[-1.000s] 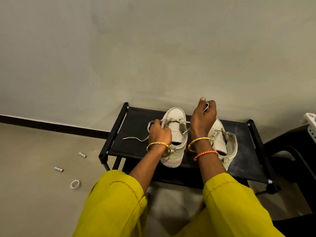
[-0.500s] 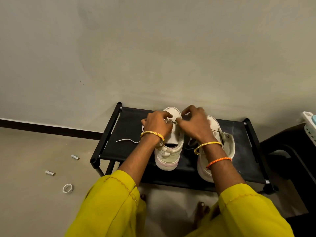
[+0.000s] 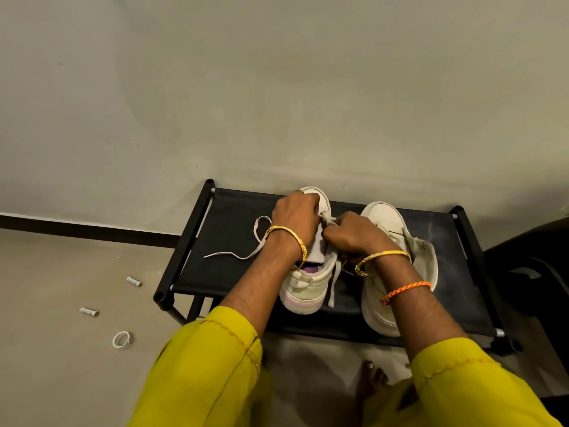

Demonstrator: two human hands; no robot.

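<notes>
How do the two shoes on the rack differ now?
Left shoe has left hand and right hand gripping its lace, one end trailing over the rack; right shoe is ungripped. Right shoe sits farther forward than left shoe. Both are white, toes to the wall.

- The light was dim and soft, with a yellowish-green cast over the wall (image 3: 277, 87) and the floor (image 3: 61, 288).
- The wall darkened toward the lower right, where the edge of the picture fell into near black.
- A soft shadow lay on the floor in front of the black rack (image 3: 234, 229), between the yellow sleeves (image 3: 203, 371).
- A faint pale sheen showed on the rack's cloth near its far right corner.
- The left hand (image 3: 295, 217) and the right hand (image 3: 354, 232) were slightly smeared, while the lace (image 3: 333, 288) read fairly crisp.
- Wide-angle bending splayed the rack's sides outward.
</notes>
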